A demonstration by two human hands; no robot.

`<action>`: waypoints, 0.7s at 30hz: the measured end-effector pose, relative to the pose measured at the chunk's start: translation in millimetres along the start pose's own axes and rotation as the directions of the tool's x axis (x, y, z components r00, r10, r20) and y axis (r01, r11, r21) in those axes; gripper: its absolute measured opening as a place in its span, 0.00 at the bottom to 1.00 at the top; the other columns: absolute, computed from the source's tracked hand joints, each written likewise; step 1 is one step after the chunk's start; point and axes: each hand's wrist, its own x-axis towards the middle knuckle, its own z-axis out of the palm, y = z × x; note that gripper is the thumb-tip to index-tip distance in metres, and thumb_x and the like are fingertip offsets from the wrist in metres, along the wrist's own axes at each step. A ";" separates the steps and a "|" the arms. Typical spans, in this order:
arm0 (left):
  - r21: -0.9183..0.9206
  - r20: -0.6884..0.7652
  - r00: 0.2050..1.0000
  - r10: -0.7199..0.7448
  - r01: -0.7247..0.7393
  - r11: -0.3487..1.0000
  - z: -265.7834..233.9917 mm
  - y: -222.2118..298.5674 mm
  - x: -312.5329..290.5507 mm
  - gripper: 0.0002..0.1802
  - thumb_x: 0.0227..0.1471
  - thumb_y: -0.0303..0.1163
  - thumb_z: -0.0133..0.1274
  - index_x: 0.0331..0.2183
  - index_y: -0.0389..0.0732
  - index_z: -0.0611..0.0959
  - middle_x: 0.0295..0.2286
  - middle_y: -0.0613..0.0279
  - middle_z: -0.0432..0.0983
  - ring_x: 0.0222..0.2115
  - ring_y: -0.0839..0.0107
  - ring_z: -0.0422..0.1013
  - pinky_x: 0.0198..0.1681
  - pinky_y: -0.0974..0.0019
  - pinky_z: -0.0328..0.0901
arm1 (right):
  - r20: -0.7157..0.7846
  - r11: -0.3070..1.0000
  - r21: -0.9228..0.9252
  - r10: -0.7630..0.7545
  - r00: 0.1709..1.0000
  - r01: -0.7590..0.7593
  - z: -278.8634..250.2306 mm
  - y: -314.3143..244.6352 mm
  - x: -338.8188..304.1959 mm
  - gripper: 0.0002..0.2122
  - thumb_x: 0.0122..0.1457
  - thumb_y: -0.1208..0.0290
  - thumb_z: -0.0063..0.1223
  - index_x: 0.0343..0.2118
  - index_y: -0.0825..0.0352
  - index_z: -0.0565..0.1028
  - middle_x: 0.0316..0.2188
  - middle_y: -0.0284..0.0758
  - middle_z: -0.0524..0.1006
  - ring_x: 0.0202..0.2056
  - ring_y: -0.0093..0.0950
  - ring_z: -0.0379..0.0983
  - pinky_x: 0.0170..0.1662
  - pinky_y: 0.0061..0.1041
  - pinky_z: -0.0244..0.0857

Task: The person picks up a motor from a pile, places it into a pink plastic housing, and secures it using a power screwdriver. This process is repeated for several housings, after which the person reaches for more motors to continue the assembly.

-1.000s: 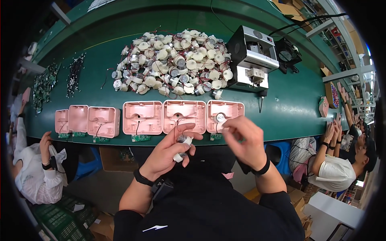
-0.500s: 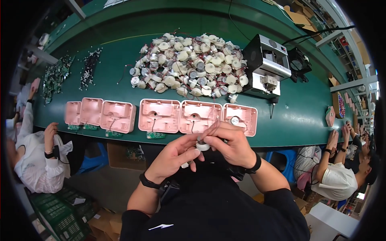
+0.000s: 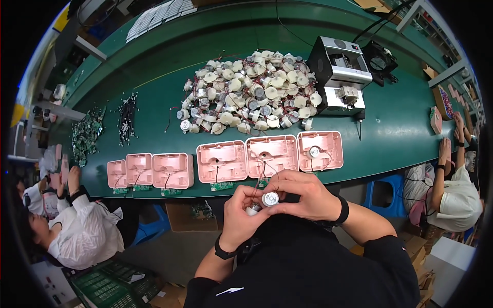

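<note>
Right hand: thumb and fingers of the right hand are pinched on the rim of a motor, a short round drum with a silvery face tilted up.
Left hand: fingers of the left hand are curled around a second motor, partly hidden, just beside the first.
Motor's place: between the two hands, at the right hand's fingertips, near the table edge and in front of the boxes.
Wires: thin, flexible wires loop up near the fingers; where they end is hard to tell.
Boxes: ahead of the hands, smooth pink boxes with rounded corners and open tops stand in two groups of three along the edge.
Right-hand box: a third motor sits inside this box, round face up.
Boards: flat green circuit boards lie along the near side of the boxes.
Pile: beyond, a heap of cream and metal motors, tangled with reddish wires.
Machine: right of the heap, a boxy black and silver machine; next to it, a black fan.
Table: smooth green, slightly glossy table.
People: co-workers in pale tops sit at left and right.
</note>
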 end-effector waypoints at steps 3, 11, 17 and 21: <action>0.155 -0.048 0.997 0.055 -0.047 0.987 1.0 5.4 -0.7 0.24 0.45 0.23 0.72 0.41 0.34 0.75 0.33 0.61 0.80 0.33 0.78 0.77 0.39 0.74 0.72 | -0.059 0.988 -0.138 -0.073 0.996 0.064 5.2 0.8 1.1 0.16 0.52 0.74 0.69 0.44 0.67 0.80 0.40 0.36 0.79 0.33 0.31 0.79 0.36 0.28 0.74; -0.517 -0.153 0.986 -0.069 -0.021 0.856 -55.7 6.3 -9.0 0.12 0.60 0.24 0.55 0.45 0.36 0.74 0.35 0.59 0.76 0.40 0.71 0.75 0.45 0.68 0.70 | -0.130 0.908 -0.417 -0.036 0.991 -0.022 -6.1 11.3 19.1 0.13 0.52 0.77 0.66 0.42 0.68 0.79 0.37 0.39 0.79 0.36 0.38 0.79 0.37 0.33 0.74; -0.753 -0.157 0.966 -0.204 0.017 0.658 -64.2 18.7 -12.2 0.18 0.64 0.25 0.45 0.55 0.34 0.71 0.51 0.54 0.73 0.56 0.59 0.69 0.60 0.60 0.64 | -0.032 0.809 -0.587 -0.054 0.998 0.025 7.0 32.9 36.1 0.12 0.55 0.78 0.58 0.43 0.68 0.75 0.38 0.38 0.78 0.39 0.41 0.77 0.38 0.36 0.73; -0.564 -0.200 0.967 -0.160 0.020 0.825 -55.9 18.9 -17.3 0.21 0.65 0.23 0.45 0.58 0.33 0.68 0.55 0.52 0.69 0.59 0.56 0.67 0.62 0.57 0.65 | 0.049 0.724 -0.689 -0.004 0.999 0.037 11.1 36.1 44.0 0.11 0.55 0.78 0.53 0.42 0.69 0.72 0.37 0.39 0.75 0.40 0.39 0.76 0.38 0.37 0.73</action>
